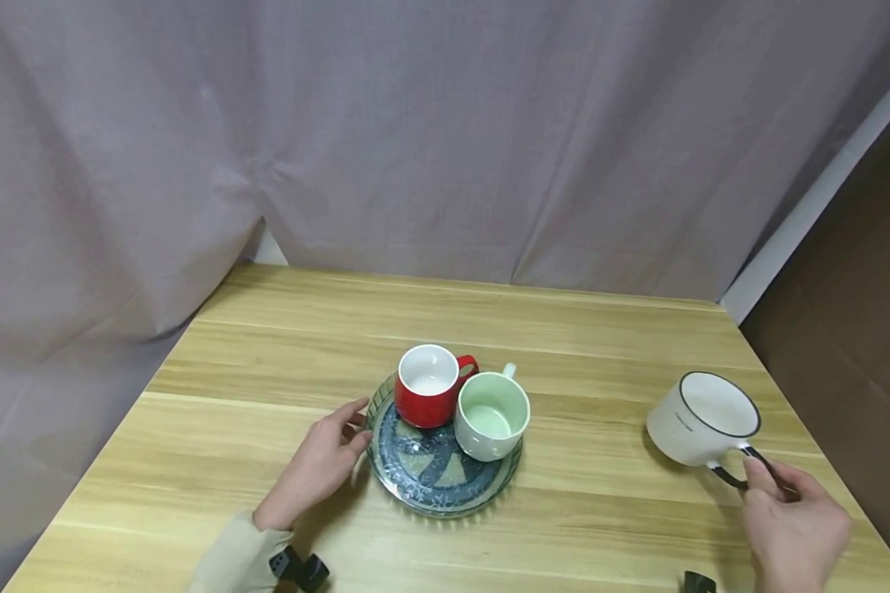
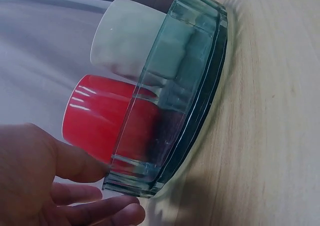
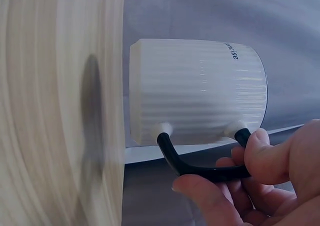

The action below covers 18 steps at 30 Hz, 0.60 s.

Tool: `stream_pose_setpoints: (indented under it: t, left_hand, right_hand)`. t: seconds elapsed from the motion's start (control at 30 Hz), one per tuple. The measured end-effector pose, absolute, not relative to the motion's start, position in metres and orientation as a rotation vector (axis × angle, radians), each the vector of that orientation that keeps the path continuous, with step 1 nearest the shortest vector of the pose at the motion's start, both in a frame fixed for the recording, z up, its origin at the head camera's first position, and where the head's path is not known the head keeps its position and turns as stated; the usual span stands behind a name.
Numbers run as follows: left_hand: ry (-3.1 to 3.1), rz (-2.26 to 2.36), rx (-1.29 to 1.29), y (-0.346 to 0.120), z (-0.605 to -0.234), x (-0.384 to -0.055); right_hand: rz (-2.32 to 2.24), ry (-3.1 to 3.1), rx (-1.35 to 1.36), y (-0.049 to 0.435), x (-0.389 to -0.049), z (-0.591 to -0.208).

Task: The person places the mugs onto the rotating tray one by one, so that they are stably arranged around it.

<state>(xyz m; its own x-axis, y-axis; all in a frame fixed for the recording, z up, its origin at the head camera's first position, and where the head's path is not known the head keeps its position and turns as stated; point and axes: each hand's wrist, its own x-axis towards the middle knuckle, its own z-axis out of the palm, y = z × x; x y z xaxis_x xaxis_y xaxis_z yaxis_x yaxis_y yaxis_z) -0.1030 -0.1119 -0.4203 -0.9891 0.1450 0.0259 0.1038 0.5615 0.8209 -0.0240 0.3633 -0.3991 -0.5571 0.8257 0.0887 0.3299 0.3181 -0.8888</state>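
My right hand point(image 1: 797, 519) grips the black handle of a white mug point(image 1: 700, 420) with a dark rim, thumb and fingers round it. In the right wrist view the ribbed mug point(image 3: 197, 91) hangs above the wood, its shadow apart from it. My left hand point(image 1: 322, 461) touches the left rim of a round greenish glass plate point(image 1: 423, 494) with relaxed fingers; in the left wrist view the thumb and fingertips lie at the plate's edge point(image 2: 132, 183). On that plate stand a red mug point(image 1: 423, 403), white inside, and a pale green mug point(image 1: 489, 436), side by side and upright.
The wooden table point(image 1: 586, 527) carries the plate. A grey curtain point(image 1: 430, 140) hangs behind and to the left, and a brown panel point(image 1: 853, 329) borders the right side. Small black devices point(image 1: 300, 568) sit at both wrists.
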Motion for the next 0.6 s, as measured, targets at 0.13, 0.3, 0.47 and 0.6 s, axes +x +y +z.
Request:
stream_pose_setpoints:
  t: [0.13,0.3,0.47,0.6]
  left_hand:
    - [2.740,1.433,0.223,-0.111,-0.419,-0.104]
    - [2.735,1.415,0.219,-0.111,-0.419,-0.104]
    - [2.725,1.404,0.214,-0.112,-0.420,-0.104]
    - [2.725,1.402,0.203,-0.112,-0.420,-0.104]
  right_hand:
    - [1.236,-2.040,-0.995,0.360,-0.025,-0.396]
    - [1.286,-2.041,-0.982,0.355,-0.025,-0.393]
    - [1.277,-2.051,-0.965,0.350,-0.024,-0.392]
    - [1.270,-2.057,-0.955,0.346,-0.023,-0.390]
